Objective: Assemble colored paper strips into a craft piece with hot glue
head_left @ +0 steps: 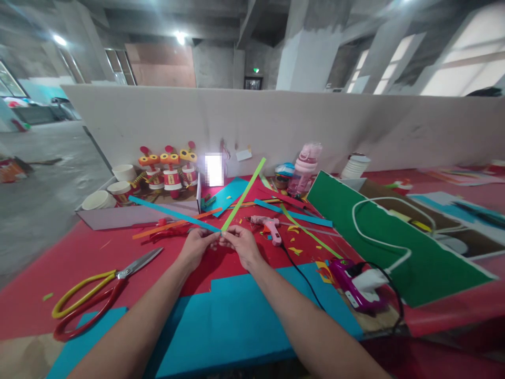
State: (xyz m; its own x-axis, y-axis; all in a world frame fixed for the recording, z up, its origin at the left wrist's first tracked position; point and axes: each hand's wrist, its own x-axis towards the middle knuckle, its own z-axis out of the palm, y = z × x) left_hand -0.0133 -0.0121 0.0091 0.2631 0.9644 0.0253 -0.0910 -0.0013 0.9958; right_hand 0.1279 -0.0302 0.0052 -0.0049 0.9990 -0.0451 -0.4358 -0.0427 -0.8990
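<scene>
Close together over the red table, both hands pinch paper strips where their ends meet. My left hand (198, 246) grips the end of a blue paper strip (173, 213), which runs up to the left. A yellow-green paper strip (244, 195) slants up to the right from the fingers of my right hand (240, 243). The two ends cross or touch at the fingertips; whether they are joined is hidden. Just right of my hands lies a pink glue gun (268, 226), its nozzle pointing left. An orange strip (177, 223) lies behind my left hand.
Scissors (122, 273) lie open at left. Paper-cup figures (171, 176) and cups (98, 200) stand in a tray at back left. A purple power strip (357, 289), green board (382, 242) and pink bottle (305, 171) are to the right. Blue sheets (236, 326) lie in front.
</scene>
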